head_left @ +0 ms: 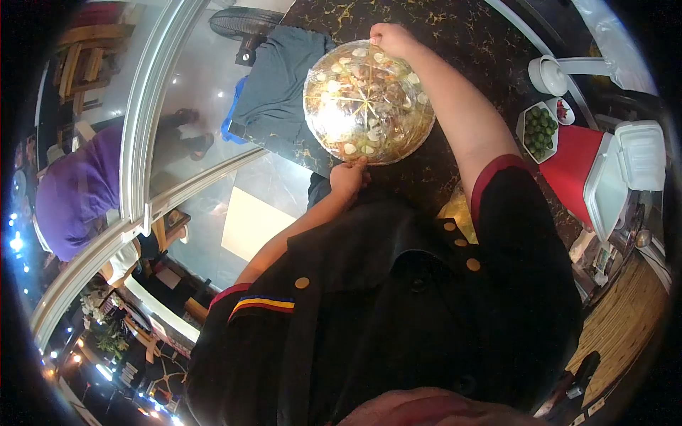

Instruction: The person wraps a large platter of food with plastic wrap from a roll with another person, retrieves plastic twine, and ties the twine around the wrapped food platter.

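A round platter of food [383, 106] under shiny clear wrap lies over the dark, gold-veined counter [483, 78]. My right hand [391, 39] grips its far rim, fingers curled at the edge. At the near rim, my left hand [348, 177] pinches the edge, its fingertips partly hidden below the platter. Pale slices and brown pieces show through the film, with glare on the left part. A dark grey cloth [284, 78] is spread just left of the platter.
A black fan [241, 25] stands behind the cloth. At the right are a bowl of green fruit [538, 131], a white pot [547, 76], a red cooler [572, 170] and its white lid [639, 153]. A person in purple [78, 192] is beyond the white frame at left.
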